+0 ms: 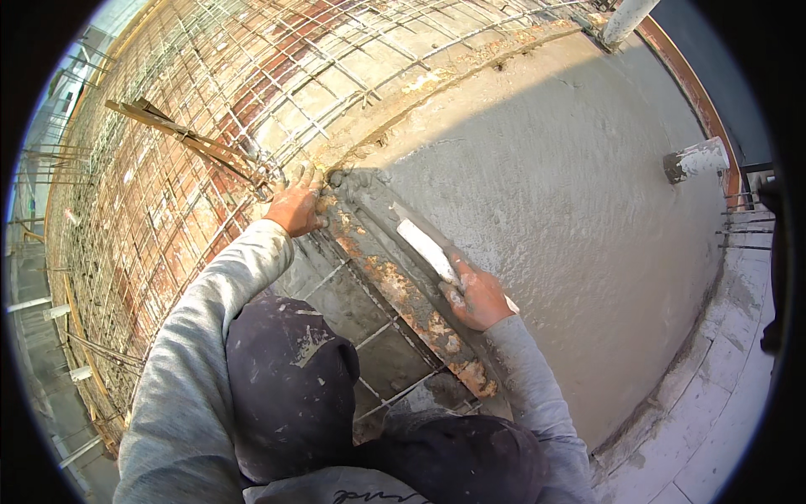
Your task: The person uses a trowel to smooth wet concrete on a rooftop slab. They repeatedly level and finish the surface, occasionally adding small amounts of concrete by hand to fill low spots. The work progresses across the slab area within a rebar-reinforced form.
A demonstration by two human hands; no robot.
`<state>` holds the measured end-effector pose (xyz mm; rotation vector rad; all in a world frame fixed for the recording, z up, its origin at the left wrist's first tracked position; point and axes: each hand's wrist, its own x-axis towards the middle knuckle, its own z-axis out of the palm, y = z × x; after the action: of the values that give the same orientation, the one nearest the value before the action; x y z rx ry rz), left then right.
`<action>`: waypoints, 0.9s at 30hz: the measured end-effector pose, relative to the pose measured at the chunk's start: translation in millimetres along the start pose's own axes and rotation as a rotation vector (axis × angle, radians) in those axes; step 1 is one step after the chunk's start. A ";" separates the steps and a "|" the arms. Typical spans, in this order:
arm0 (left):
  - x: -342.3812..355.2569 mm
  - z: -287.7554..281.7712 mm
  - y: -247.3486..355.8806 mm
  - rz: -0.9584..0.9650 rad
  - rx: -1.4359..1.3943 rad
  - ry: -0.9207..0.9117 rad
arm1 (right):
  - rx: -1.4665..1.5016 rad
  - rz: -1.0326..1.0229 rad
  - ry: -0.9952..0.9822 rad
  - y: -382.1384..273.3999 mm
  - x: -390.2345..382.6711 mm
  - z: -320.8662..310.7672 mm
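Note:
My right hand [478,296] is wrapped round a trowel with a long pale bar [426,249] along its top. The tool lies low over wet grey concrete [571,218], along the inner side of a mortar-crusted form board [403,302]. Its blade is mostly hidden by the bar and my hand. My left hand [295,202] rests at the board's far end, fingers spread, by the corner where it meets another edge strip [453,84]. A small dark lump of mortar [338,178] sits just right of my left fingertips.
Steel reinforcing mesh [210,92] spreads over the left and far side. Wooden sticks [180,134] jut up left of my left hand. Two pale pipes stand in the concrete: one pipe [701,160] at right, another pipe [625,23] at far right. A block edge [714,370] borders the right.

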<state>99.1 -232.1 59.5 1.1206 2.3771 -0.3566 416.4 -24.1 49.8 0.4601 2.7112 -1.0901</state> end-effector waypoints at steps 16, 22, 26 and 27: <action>23.3 -0.9 22.3 -0.031 -0.245 0.042 | -0.255 0.030 -0.107 -58.3 48.0 -90.6; 27.3 12.8 25.9 -0.055 -0.357 0.256 | -0.206 -0.002 -0.095 -87.5 69.8 -119.2; 25.3 21.4 18.2 -0.013 -0.268 0.274 | -0.252 0.051 -0.213 -101.8 81.0 -126.9; 25.5 22.1 17.8 -0.021 -0.332 0.267 | -0.289 0.146 -0.253 -102.9 82.0 -130.4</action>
<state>105.9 -213.7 26.8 1.0378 2.5543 0.1904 296.7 14.4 185.9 0.4306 2.5103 -0.6551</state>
